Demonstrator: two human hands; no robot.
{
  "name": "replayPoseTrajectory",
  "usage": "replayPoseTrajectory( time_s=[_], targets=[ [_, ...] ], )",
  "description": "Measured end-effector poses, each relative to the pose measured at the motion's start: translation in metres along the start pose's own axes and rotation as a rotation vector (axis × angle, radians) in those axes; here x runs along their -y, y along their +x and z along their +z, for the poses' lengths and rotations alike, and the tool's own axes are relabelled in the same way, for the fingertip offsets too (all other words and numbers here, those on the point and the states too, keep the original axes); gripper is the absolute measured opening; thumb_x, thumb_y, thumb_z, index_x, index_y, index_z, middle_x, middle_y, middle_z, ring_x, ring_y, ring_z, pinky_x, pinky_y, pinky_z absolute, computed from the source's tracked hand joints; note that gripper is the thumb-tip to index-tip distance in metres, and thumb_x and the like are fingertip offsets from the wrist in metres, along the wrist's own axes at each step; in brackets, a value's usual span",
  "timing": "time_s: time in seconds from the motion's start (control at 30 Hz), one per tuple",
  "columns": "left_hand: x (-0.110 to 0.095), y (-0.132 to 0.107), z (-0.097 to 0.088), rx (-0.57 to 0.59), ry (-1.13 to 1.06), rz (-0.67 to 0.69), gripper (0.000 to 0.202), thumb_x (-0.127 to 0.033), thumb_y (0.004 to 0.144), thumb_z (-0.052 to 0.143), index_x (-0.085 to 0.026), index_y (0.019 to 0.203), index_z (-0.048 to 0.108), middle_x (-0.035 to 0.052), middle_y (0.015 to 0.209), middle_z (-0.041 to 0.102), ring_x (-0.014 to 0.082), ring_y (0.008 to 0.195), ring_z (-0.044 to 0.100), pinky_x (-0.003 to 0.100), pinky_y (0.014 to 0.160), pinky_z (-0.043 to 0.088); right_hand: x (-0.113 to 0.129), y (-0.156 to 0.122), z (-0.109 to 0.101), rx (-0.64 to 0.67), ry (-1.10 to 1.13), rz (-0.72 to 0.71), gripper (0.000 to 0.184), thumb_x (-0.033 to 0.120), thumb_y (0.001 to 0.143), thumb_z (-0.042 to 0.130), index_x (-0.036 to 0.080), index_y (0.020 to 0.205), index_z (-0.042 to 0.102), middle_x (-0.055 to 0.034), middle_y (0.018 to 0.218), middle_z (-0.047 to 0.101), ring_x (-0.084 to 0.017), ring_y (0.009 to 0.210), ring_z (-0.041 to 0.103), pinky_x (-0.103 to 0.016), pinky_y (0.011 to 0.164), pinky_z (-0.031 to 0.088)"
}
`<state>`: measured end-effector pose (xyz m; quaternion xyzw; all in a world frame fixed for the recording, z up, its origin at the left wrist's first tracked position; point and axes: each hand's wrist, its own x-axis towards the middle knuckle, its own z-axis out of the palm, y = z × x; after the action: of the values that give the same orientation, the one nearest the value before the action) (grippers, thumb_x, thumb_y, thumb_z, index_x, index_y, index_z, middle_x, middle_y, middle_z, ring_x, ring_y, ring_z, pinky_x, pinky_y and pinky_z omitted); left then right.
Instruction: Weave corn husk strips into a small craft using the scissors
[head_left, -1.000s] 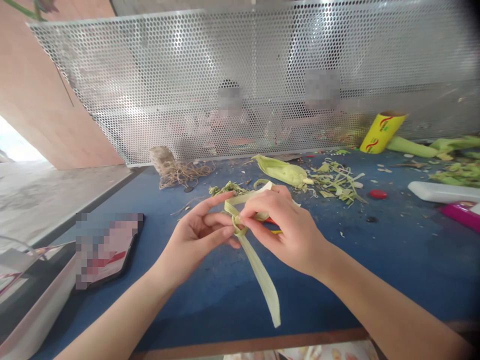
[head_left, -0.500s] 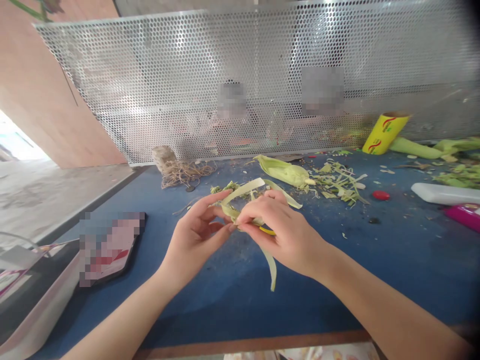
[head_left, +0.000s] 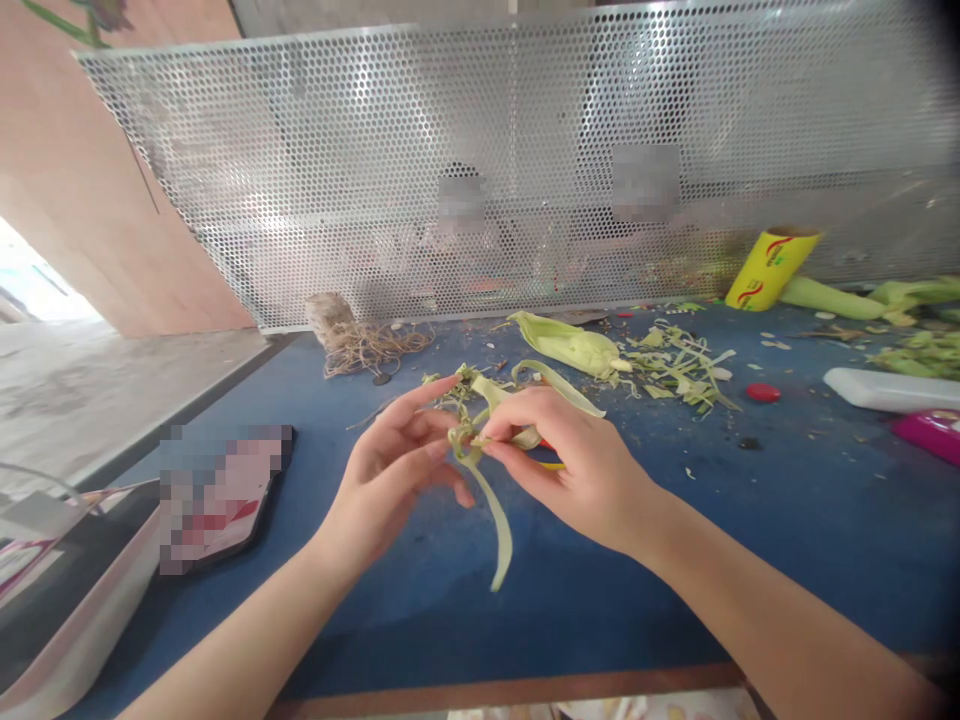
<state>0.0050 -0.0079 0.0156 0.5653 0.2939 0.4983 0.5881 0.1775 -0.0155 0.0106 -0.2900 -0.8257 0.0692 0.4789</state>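
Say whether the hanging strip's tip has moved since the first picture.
Yes: the strip now hangs with its tip farther left in view, nearer the phone, and farther from the near table edge.

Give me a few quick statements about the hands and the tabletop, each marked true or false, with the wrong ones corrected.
1. The left hand and right hand are both at a pale green strip of husk. True.
2. A yellow cardboard tube stands tilted near the perforated metal screen. True.
3. The tube is left of the left hand. False: it is right of both hands; a black-edged phone lies on the left.
4. A small red oval object lies on the blue tabletop. True.
5. The right hand lies flat on the tabletop. False: its thumb and forefinger pinch the strip.
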Motion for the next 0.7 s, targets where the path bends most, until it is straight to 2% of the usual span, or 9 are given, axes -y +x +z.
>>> replayPoseTrajectory(
  time_s=[0.1,0.2,0.27,0.33,0.4,0.47,0.53,0.6,0.7],
  targets=[
    [0.000,0.001,0.000,-0.021,-0.016,-0.077,0.048,-0.018,0.072,0.062,-0.015,0.117,0.047,0.0059,0.082,0.061,0.0144,0.061,0.058,0.025,0.045,0.052,0.001,0.000,0.000,-0.017,0.052,0.022,0.005,0.017,0.083,0.048,0.020,0.087,0.049,-0.0012,0.085,0.059,-0.010,0.080,0.056,-0.022,0.072,0.046],
    [0.001,0.002,0.001,-0.053,0.013,-0.119,0.046,-0.018,0.072,0.063,-0.015,0.115,0.048,0.0044,0.077,0.063,0.0147,0.061,0.060,0.023,0.045,0.050,0.001,0.002,-0.003,-0.056,0.234,0.075,0.007,0.020,0.082,0.049,0.020,0.089,0.049,-0.0015,0.085,0.059,-0.010,0.078,0.058,-0.024,0.072,0.047],
    [0.001,0.002,0.001,-0.075,0.060,-0.110,0.047,-0.019,0.071,0.064,-0.014,0.115,0.048,0.0043,0.074,0.065,0.0172,0.064,0.062,0.023,0.046,0.050,-0.001,0.004,-0.007,-0.115,0.403,0.153,0.008,0.023,0.085,0.044,0.019,0.090,0.048,-0.0018,0.083,0.060,-0.011,0.078,0.059,-0.026,0.072,0.048],
    [0.001,0.002,0.001,-0.102,0.137,-0.089,0.048,-0.020,0.071,0.064,-0.014,0.115,0.047,0.0038,0.070,0.066,0.0169,0.062,0.062,0.023,0.047,0.050,-0.005,0.006,-0.012,-0.157,0.507,0.269,0.020,0.028,0.090,0.032,0.019,0.088,0.050,-0.0022,0.077,0.062,-0.012,0.074,0.061,-0.027,0.069,0.049],
    [0.002,0.002,0.001,-0.129,0.194,-0.074,0.046,-0.022,0.072,0.063,-0.013,0.114,0.047,0.0027,0.069,0.067,0.0130,0.052,0.060,0.024,0.047,0.050,-0.008,0.007,-0.015,-0.066,0.474,0.401,0.038,0.034,0.092,0.022,0.017,0.079,0.054,-0.0028,0.067,0.063,-0.012,0.065,0.061,-0.026,0.062,0.048],
    [0.003,0.003,0.000,-0.154,0.205,-0.077,0.044,-0.022,0.071,0.064,-0.013,0.111,0.049,0.0013,0.069,0.067,0.0099,0.046,0.057,0.024,0.049,0.051,-0.010,0.007,-0.015,0.121,0.318,0.492,0.046,0.039,0.091,0.022,0.016,0.072,0.058,-0.0029,0.057,0.062,-0.011,0.054,0.059,-0.024,0.054,0.046],
    [0.005,0.005,-0.001,-0.169,0.178,-0.090,0.042,-0.023,0.070,0.065,-0.013,0.108,0.051,0.0011,0.068,0.067,0.0102,0.048,0.057,0.024,0.049,0.051,-0.009,0.006,-0.012,0.228,0.154,0.491,0.032,0.042,0.085,0.040,0.018,0.076,0.060,-0.0017,0.061,0.064,-0.012,0.053,0.058,-0.024,0.052,0.044],
    [0.007,0.007,-0.003,-0.178,0.132,-0.104,0.040,-0.022,0.069,0.066,-0.012,0.106,0.052,0.0014,0.067,0.067,0.0116,0.052,0.059,0.024,0.049,0.051,-0.007,0.005,-0.006,0.222,0.069,0.452,0.021,0.038,0.081,0.048,0.019,0.080,0.058,0.0000,0.063,0.063,-0.012,0.057,0.058,-0.024,0.055,0.044],
    [0.009,0.009,-0.004,-0.179,0.082,-0.125,0.039,-0.022,0.069,0.066,-0.012,0.104,0.053,0.0011,0.066,0.067,0.0119,0.053,0.059,0.024,0.050,0.052,-0.007,0.003,0.001,0.144,0.033,0.371,0.022,0.035,0.077,0.054,0.021,0.094,0.054,0.0017,0.064,0.063,-0.011,0.058,0.056,-0.025,0.059,0.044]
  ],
)
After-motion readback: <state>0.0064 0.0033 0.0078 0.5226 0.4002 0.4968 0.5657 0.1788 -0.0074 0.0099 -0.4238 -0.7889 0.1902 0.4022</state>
